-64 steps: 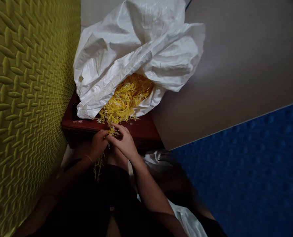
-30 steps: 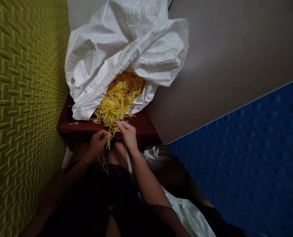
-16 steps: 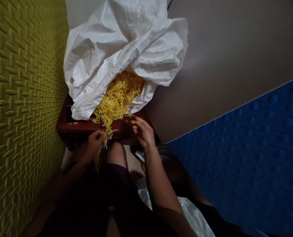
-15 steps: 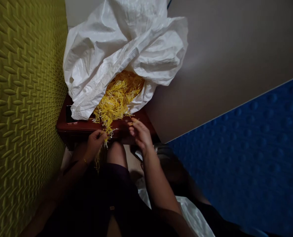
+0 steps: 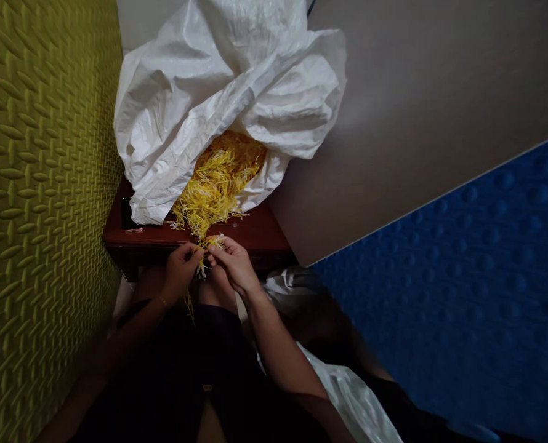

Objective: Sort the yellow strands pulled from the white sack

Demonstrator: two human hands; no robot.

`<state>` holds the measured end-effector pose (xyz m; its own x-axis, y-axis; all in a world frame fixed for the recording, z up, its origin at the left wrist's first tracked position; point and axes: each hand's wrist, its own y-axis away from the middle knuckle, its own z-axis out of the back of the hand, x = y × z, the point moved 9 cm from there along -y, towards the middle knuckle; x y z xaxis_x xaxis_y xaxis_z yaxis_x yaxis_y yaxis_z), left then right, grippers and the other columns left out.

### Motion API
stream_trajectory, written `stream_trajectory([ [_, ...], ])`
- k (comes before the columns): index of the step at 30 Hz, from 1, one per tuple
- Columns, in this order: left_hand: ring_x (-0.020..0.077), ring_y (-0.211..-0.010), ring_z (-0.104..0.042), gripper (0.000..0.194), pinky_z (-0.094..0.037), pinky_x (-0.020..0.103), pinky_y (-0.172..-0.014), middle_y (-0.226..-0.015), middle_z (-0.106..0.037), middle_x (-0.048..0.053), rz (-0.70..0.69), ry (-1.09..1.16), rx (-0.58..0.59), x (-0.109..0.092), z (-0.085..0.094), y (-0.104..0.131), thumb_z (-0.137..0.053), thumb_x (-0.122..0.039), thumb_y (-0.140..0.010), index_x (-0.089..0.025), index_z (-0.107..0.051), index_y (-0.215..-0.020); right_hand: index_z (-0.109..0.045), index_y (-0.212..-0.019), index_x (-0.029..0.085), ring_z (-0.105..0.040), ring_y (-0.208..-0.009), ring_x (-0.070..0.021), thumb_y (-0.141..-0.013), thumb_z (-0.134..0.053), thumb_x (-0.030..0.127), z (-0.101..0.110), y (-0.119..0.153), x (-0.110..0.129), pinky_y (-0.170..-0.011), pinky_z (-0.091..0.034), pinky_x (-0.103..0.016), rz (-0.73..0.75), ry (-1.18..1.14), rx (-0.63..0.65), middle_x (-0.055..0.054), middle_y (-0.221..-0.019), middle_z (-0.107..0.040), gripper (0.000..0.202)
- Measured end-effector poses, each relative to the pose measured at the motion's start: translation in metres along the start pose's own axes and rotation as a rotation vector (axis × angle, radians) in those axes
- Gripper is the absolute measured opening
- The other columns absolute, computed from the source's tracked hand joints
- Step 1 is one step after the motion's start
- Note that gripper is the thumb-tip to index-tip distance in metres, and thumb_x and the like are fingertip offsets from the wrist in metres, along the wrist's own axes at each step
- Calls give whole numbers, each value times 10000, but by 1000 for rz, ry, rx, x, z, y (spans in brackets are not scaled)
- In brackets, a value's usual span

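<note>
The right hand has returned beside the left hand, both now pinching yellow strands, so two-handed handling apparently resumes.

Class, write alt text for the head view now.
A person's left hand and right hand pinch yellow strands by a dark-red surface. Beyond, a tangled yellow pile spills from a crumpled white sack.

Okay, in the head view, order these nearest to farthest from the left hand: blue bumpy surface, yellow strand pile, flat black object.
From the left hand:
1. Yellow strand pile, just ahead, at the white sack's mouth.
2. Flat black object, ahead and left.
3. Blue bumpy surface, off to the right.
</note>
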<state>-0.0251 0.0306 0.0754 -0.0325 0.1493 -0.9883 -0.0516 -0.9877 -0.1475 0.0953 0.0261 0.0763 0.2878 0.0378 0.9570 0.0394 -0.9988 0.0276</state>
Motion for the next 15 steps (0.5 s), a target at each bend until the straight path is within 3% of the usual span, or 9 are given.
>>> stream_trajectory([
  [3,87,-595,-413,177,-333,209,-594,-602,-484,-32,-2,3,12,0,0,1,-534,-291,-741,-151,-536,-633,-667,-867,189,-511,-538,-73,-621,-711,331,5,-4,-4,-512,-427,-207,-7,42,-9,21,-687,-620,288],
  [10,76,-551,-386,183,-324,202,-553,-578,-471,-38,70,67,81,18,-12,1,-541,-306,-730,-151,-531,-633,-680,-734,165,-509,-510,-87,-605,-676,325,37,-21,-2,-519,-444,-239,85,200,-221,5,-673,-642,206],
  [15,63,-496,-365,176,-294,194,-495,-539,-459,-43,157,142,73,29,-19,-3,-562,-303,-700,-147,-528,-626,-674,-760,154,-518,-482,-91,-599,-652,319,40,-31,-20,-519,-462,-249,83,174,-275,-2,-649,-644,232],
])
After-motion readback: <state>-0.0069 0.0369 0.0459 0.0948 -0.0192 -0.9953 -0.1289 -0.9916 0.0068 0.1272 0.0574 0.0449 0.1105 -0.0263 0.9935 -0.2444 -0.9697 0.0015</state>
